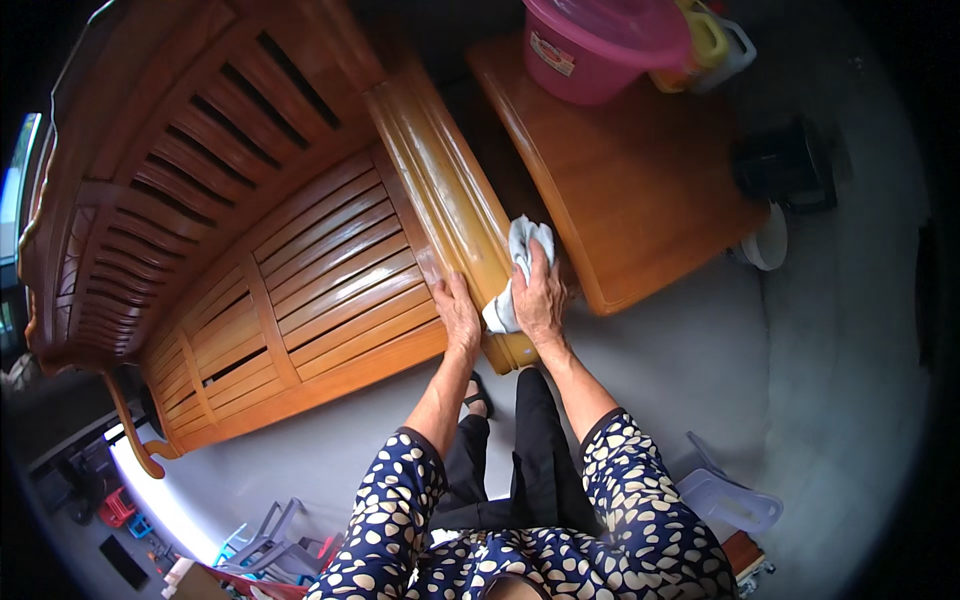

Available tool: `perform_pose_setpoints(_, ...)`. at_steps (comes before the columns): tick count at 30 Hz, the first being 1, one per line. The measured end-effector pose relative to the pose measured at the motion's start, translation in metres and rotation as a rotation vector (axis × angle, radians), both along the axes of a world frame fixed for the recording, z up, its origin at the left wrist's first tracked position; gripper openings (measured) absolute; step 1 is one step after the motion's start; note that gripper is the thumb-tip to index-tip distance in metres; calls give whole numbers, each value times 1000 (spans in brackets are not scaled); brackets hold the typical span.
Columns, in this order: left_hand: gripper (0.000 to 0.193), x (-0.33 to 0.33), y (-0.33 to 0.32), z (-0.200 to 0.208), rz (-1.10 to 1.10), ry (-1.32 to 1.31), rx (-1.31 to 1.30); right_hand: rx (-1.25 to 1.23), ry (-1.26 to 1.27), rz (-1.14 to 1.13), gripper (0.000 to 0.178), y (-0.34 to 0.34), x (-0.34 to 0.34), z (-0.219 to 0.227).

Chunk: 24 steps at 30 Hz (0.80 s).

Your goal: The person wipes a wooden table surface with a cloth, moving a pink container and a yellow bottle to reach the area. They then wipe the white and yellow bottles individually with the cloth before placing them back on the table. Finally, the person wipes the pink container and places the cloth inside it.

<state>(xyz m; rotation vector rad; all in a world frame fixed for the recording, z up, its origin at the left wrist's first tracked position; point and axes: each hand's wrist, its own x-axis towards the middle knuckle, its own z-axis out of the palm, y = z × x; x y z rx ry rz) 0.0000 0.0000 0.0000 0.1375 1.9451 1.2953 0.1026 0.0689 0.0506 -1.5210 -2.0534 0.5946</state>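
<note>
A pale white cloth [504, 312] lies bunched on the outer side of the glossy wooden armrest [450, 165]. My right hand [540, 302] presses down on it with the fingers closed over it, and part of the cloth sticks out past the fingertips. My left hand [458, 314] rests against the inner side of the same armrest near its front end, fingers stretched and holding nothing. To the left of the armrest extends the slatted seat [340, 270] of a wooden bench, with a carved slatted backrest [190, 150] behind it.
Right of the armrest, across a narrow gap, stands a wooden table [630, 190]. On it sit a pink basin [590, 60] and yellow and white jugs [705, 45]. A black container [785, 165] is at its right edge. Plastic chairs [275, 540] stand lower left; a grey plastic seat [735, 500] lower right.
</note>
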Motion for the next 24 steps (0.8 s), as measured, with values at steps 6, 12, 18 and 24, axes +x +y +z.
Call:
perform_pose_setpoints(6,85,14,-3,32,14,-367,-119,19,29,-393,45,-30,7,-13)
perform_pose_setpoints(12,102,20,-5,27,-78,-779,-109,-249,522,-1006,53,-43,6,-46)
perform_pose_setpoints(18,109,13,-15,14,-145,-899,-29,-742,1245,-1201,62,-71,-2,-62)
perform_pose_setpoints(24,94,14,-10,31,-165,-937,-111,-860,786,-1100,54,-103,-17,-69)
